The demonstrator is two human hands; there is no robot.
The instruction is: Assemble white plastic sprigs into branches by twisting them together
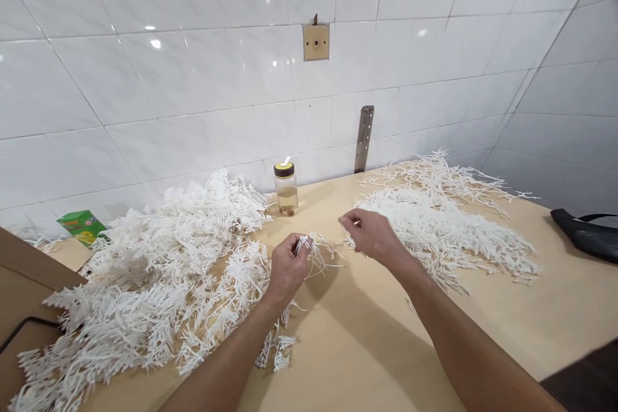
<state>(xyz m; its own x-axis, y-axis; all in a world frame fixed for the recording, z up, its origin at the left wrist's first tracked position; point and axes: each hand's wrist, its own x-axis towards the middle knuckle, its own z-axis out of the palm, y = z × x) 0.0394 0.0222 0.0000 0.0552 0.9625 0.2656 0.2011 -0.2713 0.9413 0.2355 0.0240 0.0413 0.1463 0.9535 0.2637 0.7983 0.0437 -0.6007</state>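
Observation:
Near the middle of the table [367, 347], my left hand [288, 264] is closed around a white branched sprig [304, 243] that looks like plastic. Thin white strands [318, 262] trail on the table just right of it. To the right, my right hand [371, 233] is raised with thumb and fingers pinched together; whatever lies between the fingertips is too small to tell. A large heap of bushy white sprigs [164, 277] spreads left of my left hand. Beyond my right hand lies a flatter pile of thin white branched pieces [449, 225].
A clear jar [287, 196] with a dark and yellow lid stands near the tiled wall [212, 71], beside a metal bracket [364, 141]. A green box [83, 226] sits behind the left heap, a brown board [29, 283] at far left, a black bag [584, 235] at the right edge.

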